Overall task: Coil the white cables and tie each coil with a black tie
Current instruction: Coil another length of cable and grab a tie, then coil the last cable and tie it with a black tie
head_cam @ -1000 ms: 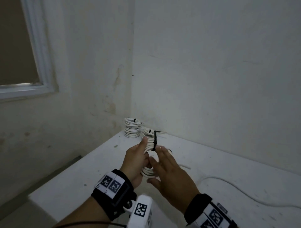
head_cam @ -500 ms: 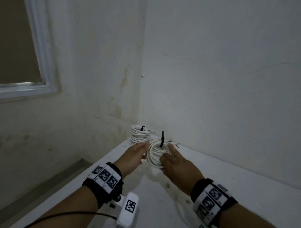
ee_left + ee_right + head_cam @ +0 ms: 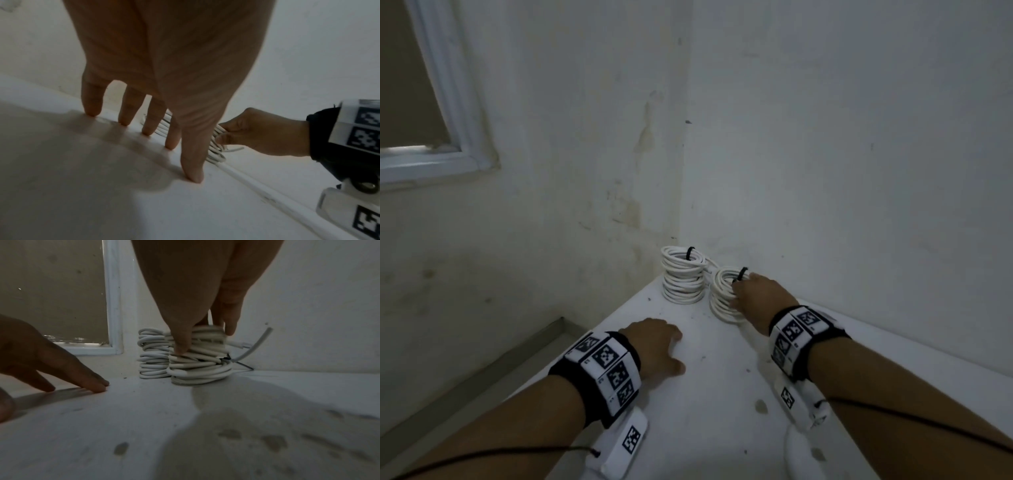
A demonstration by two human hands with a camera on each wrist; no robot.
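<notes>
Two stacks of coiled white cable stand in the table's far corner. The left stack carries a black tie on top. My right hand grips the top white cable coil of the right stack, thumb in front and fingers behind; its black tie shows beside my knuckles. A cable end sticks out to the right. My left hand holds nothing, its straight fingertips resting on the table.
The white table fits into a corner of two white walls, and its left edge drops to the floor. A loose white cable lies near my right forearm. A window frame is on the left wall.
Both hands held the tied coil above the table; it now stands in the corner beside the other stack. My left hand let go and drew back onto the table.
</notes>
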